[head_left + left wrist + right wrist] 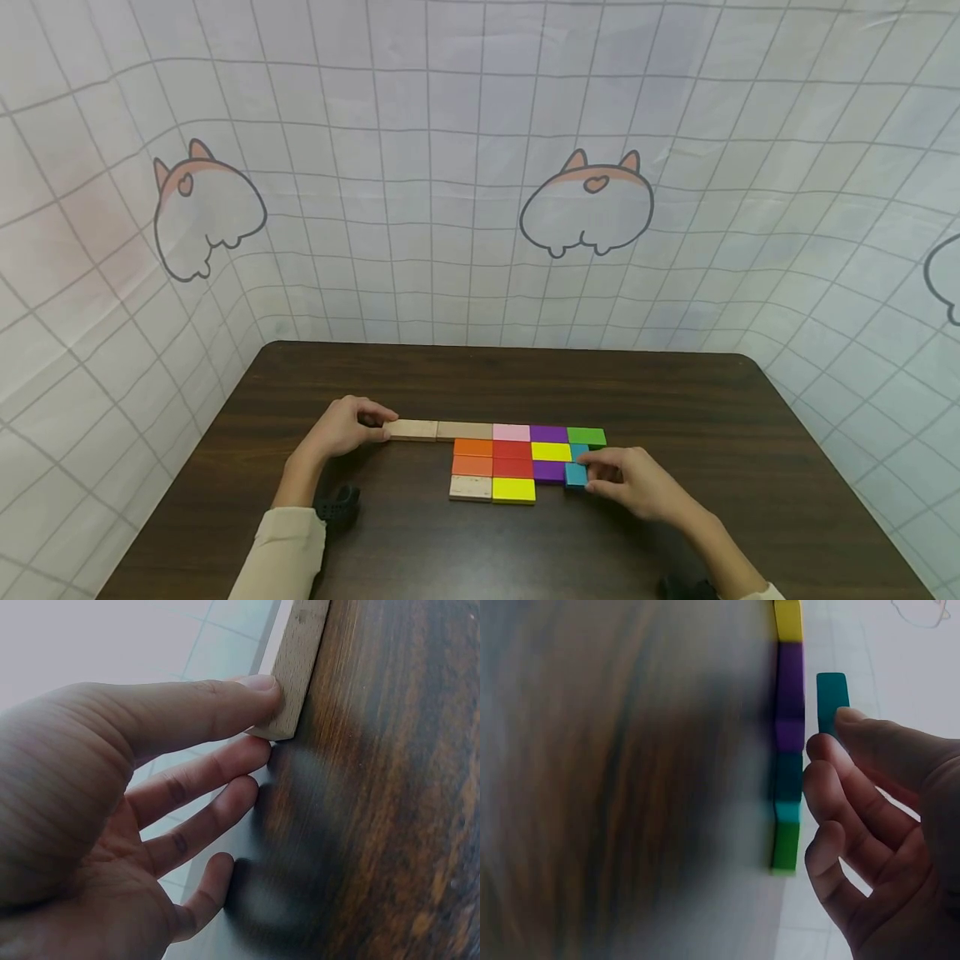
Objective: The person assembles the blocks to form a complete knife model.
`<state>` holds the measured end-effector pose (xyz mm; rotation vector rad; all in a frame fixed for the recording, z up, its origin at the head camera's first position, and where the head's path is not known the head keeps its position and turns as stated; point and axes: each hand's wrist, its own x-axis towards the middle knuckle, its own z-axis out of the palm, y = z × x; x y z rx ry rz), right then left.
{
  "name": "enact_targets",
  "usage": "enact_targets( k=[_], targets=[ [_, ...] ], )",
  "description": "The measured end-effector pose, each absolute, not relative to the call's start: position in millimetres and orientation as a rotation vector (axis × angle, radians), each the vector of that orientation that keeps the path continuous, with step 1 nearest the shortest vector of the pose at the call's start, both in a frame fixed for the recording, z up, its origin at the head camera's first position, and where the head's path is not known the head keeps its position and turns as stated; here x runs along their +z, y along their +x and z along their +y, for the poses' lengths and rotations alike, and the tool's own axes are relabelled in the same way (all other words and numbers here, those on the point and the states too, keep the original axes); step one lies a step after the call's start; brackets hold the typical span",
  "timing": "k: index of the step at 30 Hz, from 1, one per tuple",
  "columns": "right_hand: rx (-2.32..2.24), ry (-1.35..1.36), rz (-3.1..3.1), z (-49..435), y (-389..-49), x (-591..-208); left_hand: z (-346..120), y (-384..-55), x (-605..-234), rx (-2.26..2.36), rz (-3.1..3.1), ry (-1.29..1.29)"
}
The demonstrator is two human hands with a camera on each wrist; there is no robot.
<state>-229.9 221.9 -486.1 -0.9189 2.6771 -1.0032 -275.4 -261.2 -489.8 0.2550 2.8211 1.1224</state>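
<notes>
My left hand pinches the left end of a plain wooden block that lies at the left end of the back row. In the left wrist view the thumb presses on that block's side face, and the other fingers reach past its end. Between thumb and fingertips my right hand holds a small blue block, raised above the other blocks in the right wrist view. Beneath that hand's fingers another blue block lies beside a yellow block, partly covered in the head view.
Pink, purple and green blocks continue the back row. In front sit orange, red and more blocks, edge to edge. The dark wooden table ends at a white gridded curtain.
</notes>
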Motion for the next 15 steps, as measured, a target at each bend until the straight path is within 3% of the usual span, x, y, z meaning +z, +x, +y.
enact_targets(
  k=[15],
  targets=[
    [-0.947, -0.919, 2.583, 196, -220, -488, -262, -276, -491, 1.144, 2.811, 0.26]
  ],
)
